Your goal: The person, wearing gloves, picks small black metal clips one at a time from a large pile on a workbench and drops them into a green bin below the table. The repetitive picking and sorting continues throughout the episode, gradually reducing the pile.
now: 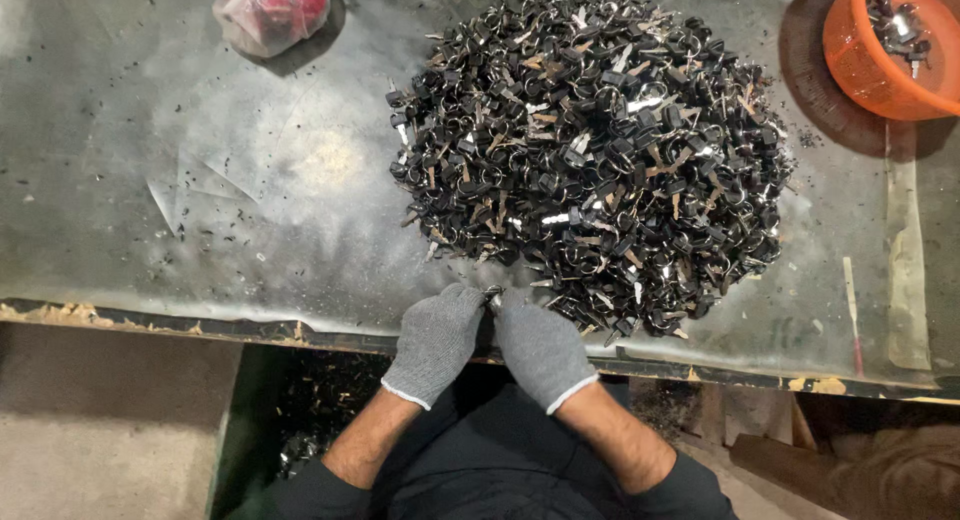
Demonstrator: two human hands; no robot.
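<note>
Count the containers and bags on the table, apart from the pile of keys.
2. A round orange plastic basket with a few keys inside sits at the far right corner; a clear plastic bag of red contents lies at the far left. Others may lie outside the view.

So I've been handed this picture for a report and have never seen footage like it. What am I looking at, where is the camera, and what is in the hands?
There is no machine here: a person works with two hands in grey knit gloves. The single picture comes from a camera worn on the person's head, looking straight down, so their forearms enter from the bottom edge.

The left hand and the right hand meet at the near edge of a worn grey table. Between their fingertips they pinch one small dark piece with a bit of metal; it is too small to tell more.

Just beyond lies a big heap of small black and silvery parts, which look like keys on rings. At the far right stands an orange basket with a few such parts, and at the far left a tied plastic bag with something red.
</note>
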